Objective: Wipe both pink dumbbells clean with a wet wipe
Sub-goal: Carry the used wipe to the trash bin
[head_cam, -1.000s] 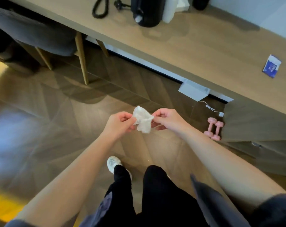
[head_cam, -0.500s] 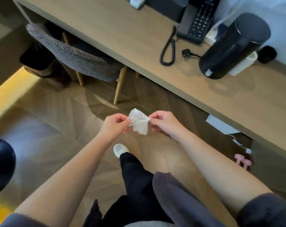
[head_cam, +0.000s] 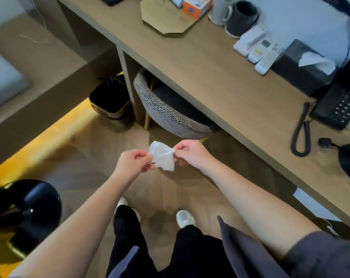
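The person's left hand (head_cam: 133, 164) pinches the left edge of a crumpled white wipe (head_cam: 162, 157), fingers curled. The right hand (head_cam: 192, 155) pinches its right corner, so the wipe hangs between them above the wooden floor (head_cam: 170, 187). From the hands, a black bin (head_cam: 110, 101) sits between 10 and 11 o'clock, a woven chair (head_cam: 170, 115) at 12 under the desk (head_cam: 220, 81) — a phone (head_cam: 340, 105) lies between 2 and 3.

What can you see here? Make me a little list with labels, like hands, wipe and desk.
left hand: pinches one edge of the wipe
right hand: pinches the other edge
wipe: white, crumpled, held up between both hands
dumbbells: not in view
desk: to the right, with a phone and a tissue box on it
chair: tucked under the desk
bin: on the floor, left of the chair
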`<state>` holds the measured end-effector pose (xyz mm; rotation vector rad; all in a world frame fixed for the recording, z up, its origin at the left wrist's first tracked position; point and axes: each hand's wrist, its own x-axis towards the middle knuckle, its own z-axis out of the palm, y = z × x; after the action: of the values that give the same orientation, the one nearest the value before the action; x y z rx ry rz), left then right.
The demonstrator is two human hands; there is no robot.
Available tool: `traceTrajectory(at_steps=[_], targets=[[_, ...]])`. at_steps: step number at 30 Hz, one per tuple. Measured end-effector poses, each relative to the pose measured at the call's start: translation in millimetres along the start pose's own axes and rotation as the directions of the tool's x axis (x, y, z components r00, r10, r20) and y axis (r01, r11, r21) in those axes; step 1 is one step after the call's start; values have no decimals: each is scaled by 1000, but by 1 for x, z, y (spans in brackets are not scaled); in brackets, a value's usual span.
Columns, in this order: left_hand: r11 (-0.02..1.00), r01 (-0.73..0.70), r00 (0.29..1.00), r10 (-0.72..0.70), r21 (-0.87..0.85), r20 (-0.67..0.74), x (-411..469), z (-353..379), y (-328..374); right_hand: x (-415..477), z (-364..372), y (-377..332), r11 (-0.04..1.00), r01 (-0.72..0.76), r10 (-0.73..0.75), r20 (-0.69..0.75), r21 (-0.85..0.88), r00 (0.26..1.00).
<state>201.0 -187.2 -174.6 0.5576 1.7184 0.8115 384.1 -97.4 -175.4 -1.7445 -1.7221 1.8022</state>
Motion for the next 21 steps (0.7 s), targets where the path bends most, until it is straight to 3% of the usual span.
traceTrajectory(at_steps=[9,21], targets=[[963,-37,999,31,266,29,122,-156,43,121,107,-109,998,-25,31,-105,56,994],[911,86,994,-50,403,-99,366,-240,64,366,190,-152,957,-188,235,-211,219,949]])
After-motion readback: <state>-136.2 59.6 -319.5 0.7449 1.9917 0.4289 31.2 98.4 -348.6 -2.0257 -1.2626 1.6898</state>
